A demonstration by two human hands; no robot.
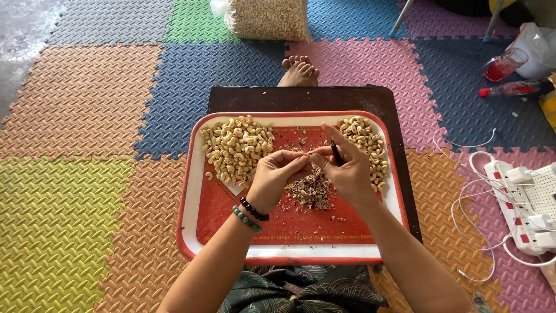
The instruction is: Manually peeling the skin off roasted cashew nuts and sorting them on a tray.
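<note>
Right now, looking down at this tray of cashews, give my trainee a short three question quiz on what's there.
1. True or false: the left hand and right hand meet above the red tray.
2. Which lies right under the hands? A) pile of broken skins B) a cup C) a cable
3. The right hand holds a thin dark ____.

Key: 1 true. 2 A. 3 tool; what kind, I cannot tell. Cashew piles lie left and right on the tray.

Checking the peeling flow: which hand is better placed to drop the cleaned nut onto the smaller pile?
Probably the right hand: it hovers beside the smaller cashew pile, while the left hand sits nearer the larger pile.
</note>
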